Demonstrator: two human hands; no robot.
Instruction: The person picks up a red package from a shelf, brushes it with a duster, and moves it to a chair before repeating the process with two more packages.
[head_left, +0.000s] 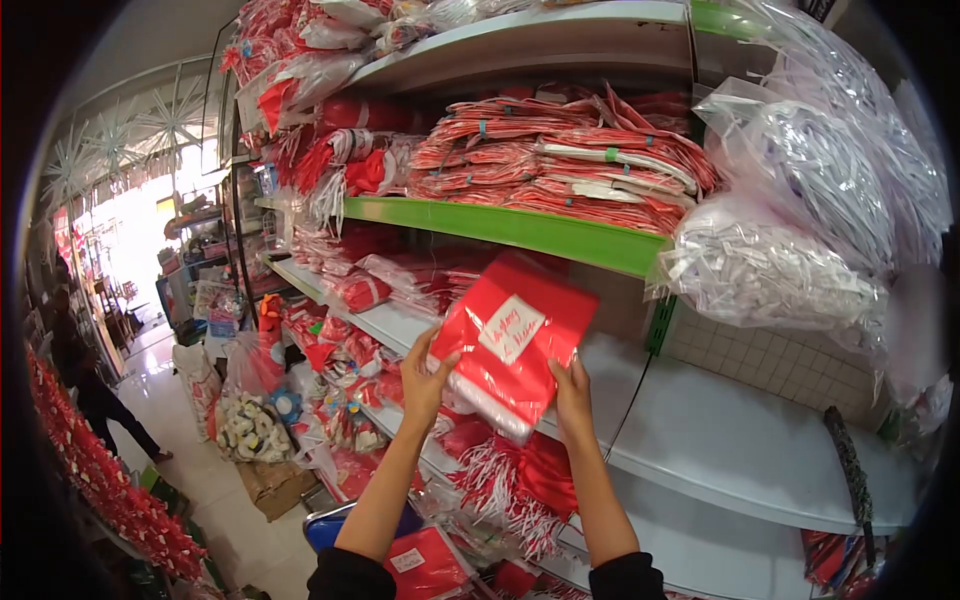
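Note:
Between my hands is a red packet in clear plastic [555, 310], tilted, with a handwritten cream label [512, 328] on its face. The fingers of my left hand [424, 382] close on its left edge, thumb on the front. My right hand [572, 398] grips the lower right edge the same way. Behind the packet runs a white shelf [395, 325] with more red plastic-wrapped packets [405, 285] on its left part. Below my forearms lies another red packet with a white label [425, 565], near a blue stool-like object [335, 528].
Above, a green-edged shelf [500, 227] carries stacked red-and-white packets [560, 155]. Clear bags of white strips [790, 240] bulge out at the upper right. A dark tinsel-like strand [848, 465] hangs over the right shelf [740, 440]. At left, a person [100, 400] stands in the aisle.

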